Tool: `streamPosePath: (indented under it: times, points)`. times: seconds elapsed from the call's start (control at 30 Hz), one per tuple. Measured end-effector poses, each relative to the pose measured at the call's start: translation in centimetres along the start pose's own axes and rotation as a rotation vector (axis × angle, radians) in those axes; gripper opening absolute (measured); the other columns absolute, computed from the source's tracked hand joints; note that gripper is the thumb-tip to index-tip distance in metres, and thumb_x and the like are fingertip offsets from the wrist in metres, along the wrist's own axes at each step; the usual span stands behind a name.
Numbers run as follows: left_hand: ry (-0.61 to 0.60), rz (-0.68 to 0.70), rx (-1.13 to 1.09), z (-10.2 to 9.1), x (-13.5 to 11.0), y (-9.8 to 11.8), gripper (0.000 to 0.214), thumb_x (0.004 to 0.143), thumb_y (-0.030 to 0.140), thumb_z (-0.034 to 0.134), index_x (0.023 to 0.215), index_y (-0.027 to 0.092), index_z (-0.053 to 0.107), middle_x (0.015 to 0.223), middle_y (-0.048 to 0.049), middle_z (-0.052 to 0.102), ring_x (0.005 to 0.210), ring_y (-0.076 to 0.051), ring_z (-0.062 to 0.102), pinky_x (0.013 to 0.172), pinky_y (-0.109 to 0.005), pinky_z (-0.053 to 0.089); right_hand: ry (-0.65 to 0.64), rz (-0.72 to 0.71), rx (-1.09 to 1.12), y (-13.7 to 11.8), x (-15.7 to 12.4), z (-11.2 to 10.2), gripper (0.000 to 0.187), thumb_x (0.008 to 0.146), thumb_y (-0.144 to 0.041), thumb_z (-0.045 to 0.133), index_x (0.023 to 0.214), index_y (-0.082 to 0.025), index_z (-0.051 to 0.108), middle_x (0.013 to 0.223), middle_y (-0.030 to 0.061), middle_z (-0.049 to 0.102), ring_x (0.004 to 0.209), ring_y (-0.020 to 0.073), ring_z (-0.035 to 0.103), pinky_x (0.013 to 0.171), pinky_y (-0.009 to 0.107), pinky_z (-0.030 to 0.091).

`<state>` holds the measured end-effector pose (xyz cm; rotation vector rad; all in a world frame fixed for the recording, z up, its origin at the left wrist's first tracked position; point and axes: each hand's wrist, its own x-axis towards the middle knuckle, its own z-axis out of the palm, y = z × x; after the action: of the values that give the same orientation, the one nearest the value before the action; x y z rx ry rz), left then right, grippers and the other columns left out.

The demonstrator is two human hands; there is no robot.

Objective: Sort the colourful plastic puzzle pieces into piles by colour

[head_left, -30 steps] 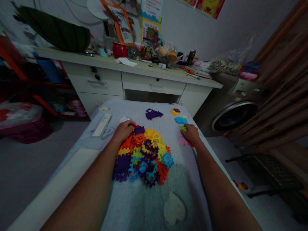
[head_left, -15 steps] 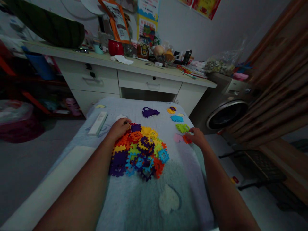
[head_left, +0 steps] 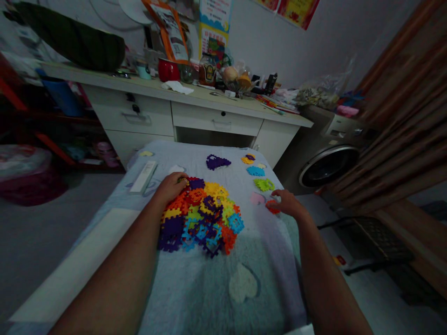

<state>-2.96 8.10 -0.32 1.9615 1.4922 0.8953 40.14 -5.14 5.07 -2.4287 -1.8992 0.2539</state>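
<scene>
A heap of colourful plastic interlocking pieces (head_left: 195,214) with toothed edges lies on the cloth-covered table. My left hand (head_left: 172,187) rests against its upper left edge, fingers curled over small pieces; what they grip is hidden. To the right, my right hand (head_left: 287,204) hovers at a red-orange piece (head_left: 272,207), index finger and thumb apart with a gap between them. Above it in a column lie a green piece (head_left: 264,184), a blue piece (head_left: 256,171) and a yellow piece with purple on it (head_left: 248,159). Purple pieces (head_left: 218,162) lie by themselves beyond the heap.
A long white box (head_left: 144,177) lies on the table's left side. Behind stands a white drawer desk (head_left: 216,116) crowded with jars, a red pot (head_left: 168,70) and pencils. A washing machine (head_left: 326,153) is at the right, a dark metal rack (head_left: 377,244) below it.
My right index finger and thumb have parted a little at the red-orange piece. My left hand stays at the heap's edge. The view has shifted slightly.
</scene>
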Motion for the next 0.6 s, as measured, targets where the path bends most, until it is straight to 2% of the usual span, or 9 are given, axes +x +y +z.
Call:
streamPosePath:
  times: [0.17,0.3,0.43,0.6]
  points:
    - [0.072,-0.104,-0.168,0.1,-0.6,0.1,0.038,0.074,0.042,0.054,0.101,0.019,0.069,0.098,-0.0046,0.072,0.091,-0.023,0.065,0.086,-0.033,0.048,0.147,0.086,0.033,-2.7,4.0,-0.3,0.070,0.077,-0.060,0.066,0.136,-0.024,0.052,0.135,0.0160,0.053,0.123,0.0344,0.052,0.096,0.046,0.044]
    - [0.071,-0.137,-0.223,0.2,-0.6,0.1,0.039,0.072,0.044,0.058,0.101,0.019,0.069,0.096,-0.0041,0.072,0.090,-0.023,0.065,0.085,-0.032,0.048,0.142,0.124,0.044,-4.3,6.6,0.7,0.073,0.079,-0.062,0.060,0.141,-0.024,0.048,0.141,0.0181,0.047,0.127,0.0385,0.047,0.099,0.052,0.041]
    - [0.055,-0.125,-0.218,0.2,-0.4,-0.3,0.039,0.072,0.044,0.059,0.100,0.020,0.069,0.098,-0.0040,0.072,0.094,-0.023,0.064,0.087,-0.033,0.047,0.087,0.145,0.035,-4.7,7.3,1.5,0.065,0.081,-0.061,0.057,0.135,-0.024,0.054,0.135,0.0179,0.051,0.125,0.0409,0.048,0.096,0.057,0.042]
    - [0.048,-0.086,-0.220,0.2,-0.4,-0.5,0.037,0.072,0.045,0.058,0.096,0.019,0.069,0.096,-0.0040,0.072,0.093,-0.023,0.064,0.087,-0.032,0.048,0.111,0.125,-0.001,-5.1,6.8,2.1,0.061,0.080,-0.053,0.058,0.132,-0.023,0.056,0.129,0.0173,0.053,0.121,0.0393,0.050,0.093,0.054,0.045]
